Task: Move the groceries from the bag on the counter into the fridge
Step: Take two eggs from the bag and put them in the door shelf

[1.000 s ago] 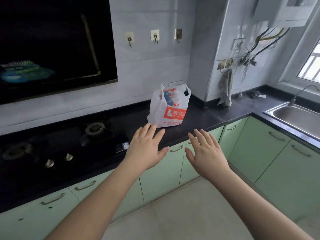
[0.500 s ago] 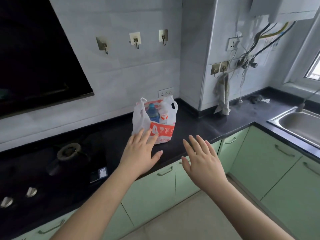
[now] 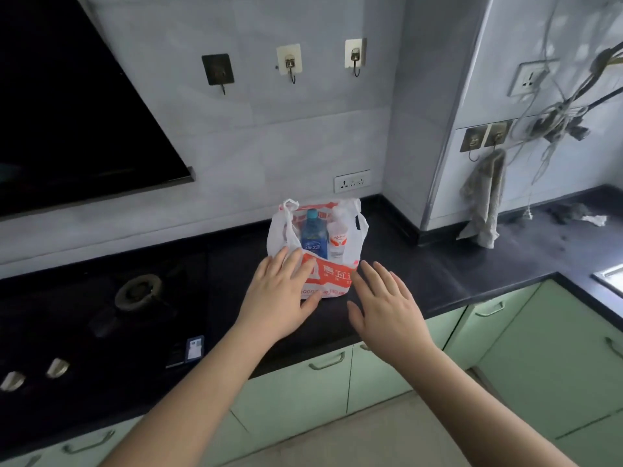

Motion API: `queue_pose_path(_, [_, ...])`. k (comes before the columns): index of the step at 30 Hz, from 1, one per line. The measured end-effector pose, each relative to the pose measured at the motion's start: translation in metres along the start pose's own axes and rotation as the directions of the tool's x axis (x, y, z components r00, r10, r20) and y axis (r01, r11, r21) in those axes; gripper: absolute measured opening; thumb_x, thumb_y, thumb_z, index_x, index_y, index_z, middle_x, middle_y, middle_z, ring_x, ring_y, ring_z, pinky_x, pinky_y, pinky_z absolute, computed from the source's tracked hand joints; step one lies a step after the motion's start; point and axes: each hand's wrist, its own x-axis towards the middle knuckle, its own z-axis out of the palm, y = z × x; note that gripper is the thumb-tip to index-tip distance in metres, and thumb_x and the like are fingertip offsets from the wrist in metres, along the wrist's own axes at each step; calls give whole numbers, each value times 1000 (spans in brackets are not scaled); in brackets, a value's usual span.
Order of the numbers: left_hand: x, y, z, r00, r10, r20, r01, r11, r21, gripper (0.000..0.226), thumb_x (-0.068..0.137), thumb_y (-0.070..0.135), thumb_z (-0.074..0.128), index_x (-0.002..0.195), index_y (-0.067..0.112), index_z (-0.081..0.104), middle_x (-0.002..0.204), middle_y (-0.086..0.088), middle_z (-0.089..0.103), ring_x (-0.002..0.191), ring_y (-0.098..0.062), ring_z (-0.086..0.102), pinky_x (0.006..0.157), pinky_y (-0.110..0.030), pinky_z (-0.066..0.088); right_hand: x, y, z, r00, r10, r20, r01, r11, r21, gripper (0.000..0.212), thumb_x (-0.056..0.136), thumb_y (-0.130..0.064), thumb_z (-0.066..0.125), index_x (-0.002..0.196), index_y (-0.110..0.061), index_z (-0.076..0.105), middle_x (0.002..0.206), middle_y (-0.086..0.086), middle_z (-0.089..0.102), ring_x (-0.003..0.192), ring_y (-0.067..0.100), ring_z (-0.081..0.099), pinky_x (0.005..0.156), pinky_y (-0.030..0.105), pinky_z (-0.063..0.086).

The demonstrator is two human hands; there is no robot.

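Both hands are spread flat with straight fingers and hold nothing: the left hand overlaps the lower left of the bag at the frame's centre, whether touching I cannot tell, and the right hand hovers just beside its lower right corner. White and orange, the bag stands open on the black counter near the wall, with a blue bottle and a white bottle upright inside. Left of it lies the stove, and green cabinets run below.

Left grip and right grip outstretched (seemingly flat).
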Motion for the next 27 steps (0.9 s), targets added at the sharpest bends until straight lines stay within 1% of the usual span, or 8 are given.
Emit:
queue_pose_path(5, [44, -21, 22, 1000, -12, -5, 11, 1000, -19, 68, 96, 62, 31, 152, 27, 18, 162, -4, 15, 149, -24, 6, 121, -46, 9, 55, 0, 11, 999, -37, 4, 37, 999, 7, 66, 94, -50, 15, 150, -18, 33, 157, 8, 32, 147, 26, 25, 118, 40, 14])
queue_pose_path(8, [76, -34, 29, 999, -5, -46, 5, 1000, -7, 65, 98, 56, 33, 153, 25, 18, 162, -8, 12, 150, -27, 3, 119, -45, 4, 91, -2, 16, 998, -31, 50, 26, 996, 87, 64, 99, -48, 26, 155, -21, 11, 164, 3, 10, 150, 22, 8, 119, 36, 7])
queue_pose_path(10, [98, -42, 32, 996, 18, -89, -20, 1000, -18, 62, 99, 52, 33, 153, 23, 21, 162, -8, 13, 150, -27, 4, 119, -42, 2, 114, -3, 18, 996, -34, 79, 24, 992, 121, 67, 100, -45, 32, 156, -20, 5, 164, 2, 3, 151, 20, 4, 120, 35, 6])
queue_pose_path(15, [135, -63, 55, 994, 104, -39, -106, 991, -78, 56, 102, 47, 31, 152, 22, 24, 162, -7, 16, 149, -26, 8, 119, -41, 8, 165, 0, 32, 992, 5, 124, -18, 995, 101, 67, 100, -39, 36, 155, -15, 5, 164, 3, 4, 151, 18, 2, 120, 33, 5])
queue_pose_path(18, [150, -72, 71, 992, 124, -12, -125, 986, -114, 54, 102, 37, 42, 151, 20, 25, 162, -7, 17, 150, -24, 8, 120, -38, 9, 182, 4, 48, 986, 28, 163, -48, 992, 120, 66, 100, -32, 39, 155, -13, 7, 164, 5, 4, 151, 20, 2, 120, 34, 6])
queue_pose_path(22, [169, -66, 83, 987, 153, 40, -146, 979, -142, 66, 97, 17, 56, 153, 18, 22, 163, -5, 13, 150, -23, 7, 119, -38, 9, 205, 13, 66, 988, -6, 154, -5, 997, 73, 66, 98, -14, 42, 154, -9, 8, 163, 9, 6, 151, 24, 4, 120, 34, 6])
queue_pose_path(25, [181, -63, 93, 990, 134, 35, -129, 986, -103, 60, 97, 21, 55, 151, 16, 28, 160, -8, 23, 148, -26, 16, 119, -41, 8, 224, 19, 74, 987, 11, 163, -30, 993, 113, 66, 97, -13, 41, 154, -10, 9, 164, 8, 5, 151, 22, 4, 120, 34, 9])
queue_pose_path(27, [187, -67, 99, 998, 49, 32, -47, 996, -82, 53, 98, 29, 52, 146, 16, 35, 155, -9, 34, 145, -27, 25, 120, -43, 9, 234, 23, 81, 987, 11, 161, -31, 992, 125, 67, 98, -20, 43, 154, -11, 8, 164, 6, 4, 151, 21, 3, 119, 33, 8])
